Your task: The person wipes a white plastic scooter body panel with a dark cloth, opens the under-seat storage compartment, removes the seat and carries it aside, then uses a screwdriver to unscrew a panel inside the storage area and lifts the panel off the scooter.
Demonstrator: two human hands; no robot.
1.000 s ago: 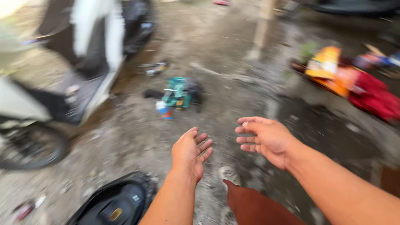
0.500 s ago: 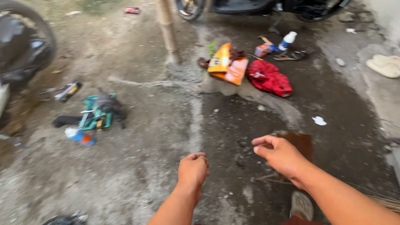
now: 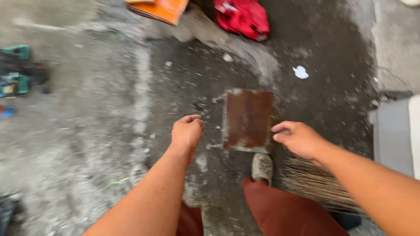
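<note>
While both hands hang over the wet floor, a rusty metal plate (image 3: pixel 247 119) lies flat in the middle of the frame, between them. The left hand (image 3: pixel 188 131) is curled into a loose fist just left of the plate and holds nothing. The right hand (image 3: pixel 299 137) is close to the plate's right edge, its fingers bent and empty. Below the plate is a grey shoe (image 3: pixel 262 166). A straw broom (image 3: pixel 317 183) lies at lower right. A red bag (image 3: pixel 242 16) sits at the top.
</note>
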